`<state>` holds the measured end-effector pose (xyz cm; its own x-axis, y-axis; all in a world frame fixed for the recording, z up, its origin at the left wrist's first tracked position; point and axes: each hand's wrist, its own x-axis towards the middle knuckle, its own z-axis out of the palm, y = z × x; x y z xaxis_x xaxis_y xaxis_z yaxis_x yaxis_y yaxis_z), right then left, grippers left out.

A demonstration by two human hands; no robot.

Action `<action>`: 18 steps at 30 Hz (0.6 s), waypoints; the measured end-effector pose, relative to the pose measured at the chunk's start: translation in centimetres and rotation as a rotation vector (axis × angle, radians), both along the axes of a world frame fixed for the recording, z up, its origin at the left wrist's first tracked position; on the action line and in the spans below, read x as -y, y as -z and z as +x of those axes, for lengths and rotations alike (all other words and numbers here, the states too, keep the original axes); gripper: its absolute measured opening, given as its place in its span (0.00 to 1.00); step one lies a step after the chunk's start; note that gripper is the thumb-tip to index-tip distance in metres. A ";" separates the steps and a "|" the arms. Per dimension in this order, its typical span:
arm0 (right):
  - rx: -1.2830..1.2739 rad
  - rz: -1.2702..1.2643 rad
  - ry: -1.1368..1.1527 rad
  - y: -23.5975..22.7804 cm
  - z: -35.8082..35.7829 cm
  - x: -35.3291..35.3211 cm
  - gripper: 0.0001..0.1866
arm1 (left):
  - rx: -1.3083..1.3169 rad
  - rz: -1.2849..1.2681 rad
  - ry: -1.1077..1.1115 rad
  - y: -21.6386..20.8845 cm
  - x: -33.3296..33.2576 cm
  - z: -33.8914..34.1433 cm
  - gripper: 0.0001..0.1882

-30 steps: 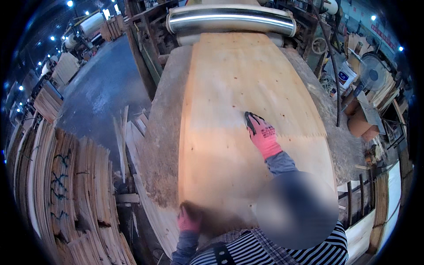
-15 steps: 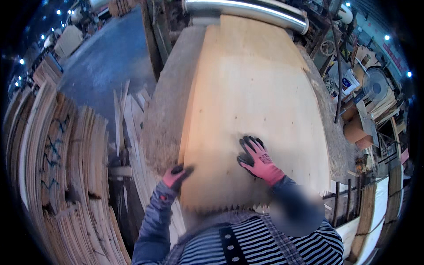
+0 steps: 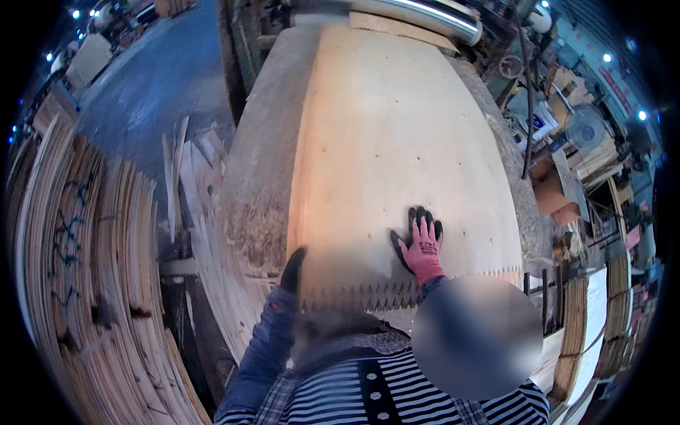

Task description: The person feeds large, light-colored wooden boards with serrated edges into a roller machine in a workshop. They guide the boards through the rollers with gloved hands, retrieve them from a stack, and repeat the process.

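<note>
A pale sheet of wood veneer (image 3: pixel 397 156) lies lengthwise before me, its toothed near edge close to my body. On its near right part my right hand (image 3: pixel 423 248), in a pink glove with black fingertips, rests flat with fingers spread. My left hand (image 3: pixel 291 270), gloved too, is at the sheet's near left edge. Its dark fingers point forward along that edge, seen mostly side-on. Past the far end, a strip of another veneer sheet (image 3: pixel 404 32) shows in front of a shiny metal roller (image 3: pixel 432 15).
The worn grey table (image 3: pixel 258 163) extends left of the sheet. Tall stacks of veneer (image 3: pixel 92 262) stand at my left, with loose strips (image 3: pixel 205 234) beside them. At the right are a fan (image 3: pixel 586 127), cardboard boxes (image 3: pixel 556 195), a white bucket (image 3: pixel 543 122) and more stacked sheets (image 3: pixel 572 333).
The near veneer sheet has slid away from me toward the roller. The far sheet has gone forward, leaving only a strip visible. My right hand has moved right; my left hand has turned to point forward.
</note>
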<state>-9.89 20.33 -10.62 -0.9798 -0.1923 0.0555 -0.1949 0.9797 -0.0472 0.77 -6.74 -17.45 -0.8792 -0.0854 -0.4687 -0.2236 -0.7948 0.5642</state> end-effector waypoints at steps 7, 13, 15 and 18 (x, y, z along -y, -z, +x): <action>-0.106 -0.085 0.014 -0.6 -12.6 1.4 0.34 | 0.005 -0.296 0.168 0.3 0.7 1.2 0.23; -0.076 -0.089 0.040 -0.9 -21.2 3.3 0.35 | 0.253 -0.305 0.158 -7.2 -1.3 0.3 0.23; -0.128 -0.077 0.045 -0.6 -24.2 3.4 0.35 | -0.103 -0.645 0.269 -0.4 0.4 2.7 0.22; -0.152 -0.054 0.060 -0.3 -28.1 4.2 0.34 | 0.283 -0.297 0.131 -5.4 -1.1 0.8 0.23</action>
